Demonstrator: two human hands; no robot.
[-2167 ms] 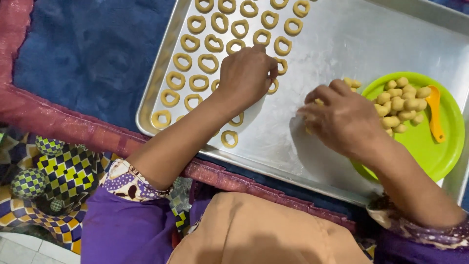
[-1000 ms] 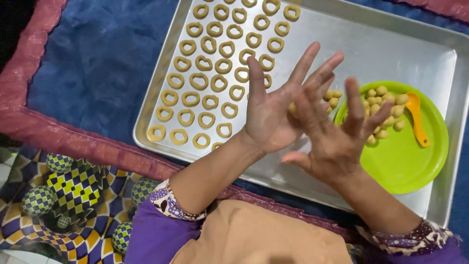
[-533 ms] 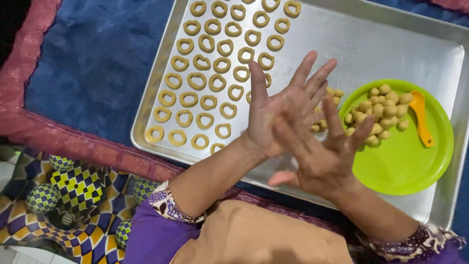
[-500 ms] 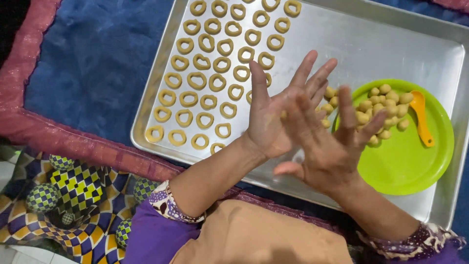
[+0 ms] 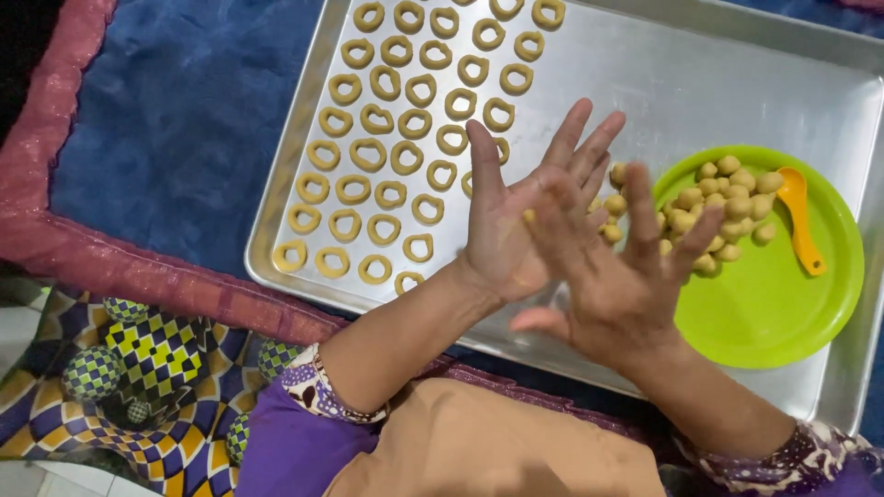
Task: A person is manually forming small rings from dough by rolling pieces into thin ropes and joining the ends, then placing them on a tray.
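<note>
Two open hands are what I have over the metal baking tray [image 5: 737,83], palms pressed flat against each other with all my fingers spread wide, nothing clamped in a fist. My left hand [image 5: 516,216] stands with its fingers pointing toward the far edge of the tray, and my right hand [image 5: 617,276] lies across it, blurred in the picture, its fingertips reaching out over the near rim of the green plate [image 5: 783,313]. A small bit of yellow dough [image 5: 529,215] peeks out between my palms; how much of it sits there I cannot tell, since the hands cover it. The plate rests inside the tray at its right end, close to the near right corner, and carries a heap of small dough balls [image 5: 727,198] on its far left part, with a few balls spilling off just beside my fingers. An orange spoon [image 5: 799,216] lies on the plate's right side, bowl toward the far edge, apart from the heap. The left half of the tray holds rows of ring-shaped dough pieces [image 5: 387,152], set near one another but not touching, running from the near left corner up to the far edge. The tray sits on a blue cloth [image 5: 175,110] with a red border [image 5: 101,253], and a patterned cushion [image 5: 138,368] lies beyond the tray's near left corner. My sleeves are purple with patterned cuffs.
</note>
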